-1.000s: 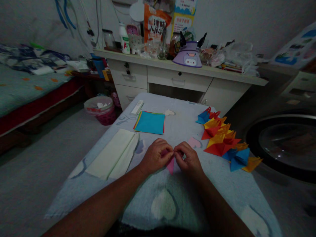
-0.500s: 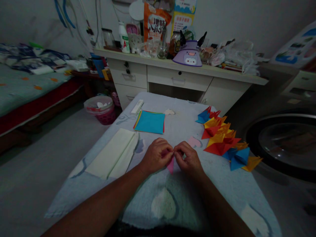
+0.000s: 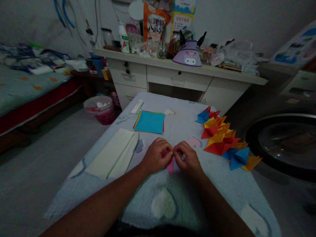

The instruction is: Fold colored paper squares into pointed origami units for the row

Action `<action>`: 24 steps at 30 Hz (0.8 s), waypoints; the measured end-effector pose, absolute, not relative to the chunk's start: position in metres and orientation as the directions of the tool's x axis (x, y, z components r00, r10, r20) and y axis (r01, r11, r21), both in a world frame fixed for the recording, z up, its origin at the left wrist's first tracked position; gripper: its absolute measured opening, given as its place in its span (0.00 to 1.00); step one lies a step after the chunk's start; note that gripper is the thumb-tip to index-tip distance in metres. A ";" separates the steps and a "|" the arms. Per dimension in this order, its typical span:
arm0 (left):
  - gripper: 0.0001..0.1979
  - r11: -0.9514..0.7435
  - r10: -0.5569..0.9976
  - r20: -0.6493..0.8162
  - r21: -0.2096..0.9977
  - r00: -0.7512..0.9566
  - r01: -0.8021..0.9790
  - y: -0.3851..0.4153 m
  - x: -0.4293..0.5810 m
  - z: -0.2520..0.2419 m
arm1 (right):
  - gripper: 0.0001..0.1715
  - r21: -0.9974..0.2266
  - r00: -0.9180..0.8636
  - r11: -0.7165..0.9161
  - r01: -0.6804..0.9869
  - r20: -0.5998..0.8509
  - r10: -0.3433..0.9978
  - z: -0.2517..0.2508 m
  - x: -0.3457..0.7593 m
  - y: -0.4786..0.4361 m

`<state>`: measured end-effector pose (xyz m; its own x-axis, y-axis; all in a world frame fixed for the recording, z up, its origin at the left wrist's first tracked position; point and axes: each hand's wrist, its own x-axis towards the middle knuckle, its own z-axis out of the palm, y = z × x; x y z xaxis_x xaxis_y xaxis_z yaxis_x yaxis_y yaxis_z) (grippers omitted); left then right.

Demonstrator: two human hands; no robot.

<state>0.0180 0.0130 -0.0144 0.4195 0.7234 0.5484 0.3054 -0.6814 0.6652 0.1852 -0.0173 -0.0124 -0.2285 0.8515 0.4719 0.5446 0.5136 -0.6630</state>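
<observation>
Both of my hands meet over the middle of a table covered with a pale blue cloth (image 3: 172, 204). My left hand (image 3: 156, 156) and my right hand (image 3: 187, 158) each pinch the top of a small folded pink paper (image 3: 171, 166), whose point hangs down between them. To the right lies a row of several folded paper pieces (image 3: 222, 138) in red, orange and blue. A stack of square coloured sheets (image 3: 150, 122), blue on top, lies farther back.
A cream folded paper or cloth (image 3: 113, 154) lies at the table's left. Behind stands a white desk (image 3: 177, 79) crowded with bottles, packets and a purple cap. A bed (image 3: 22, 89) is at left, a pink bin (image 3: 100, 109) on the floor, a dark round object (image 3: 283, 141) at right.
</observation>
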 end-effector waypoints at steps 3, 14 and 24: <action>0.04 -0.676 0.730 0.544 0.666 0.414 0.315 0.013 0.018 -0.014 | 0.07 -0.663 -0.213 0.501 0.556 0.469 0.857 -0.014 0.184 -0.017; 0.03 -0.710 0.701 0.580 0.626 0.415 0.323 0.012 0.017 -0.012 | 0.05 -0.635 -0.235 0.504 0.585 0.462 0.855 -0.013 0.186 -0.017; 0.05 -0.668 0.730 0.512 0.675 0.452 0.314 0.014 0.015 -0.015 | 0.06 -0.636 -0.242 0.503 0.586 0.455 0.857 -0.013 0.186 -0.017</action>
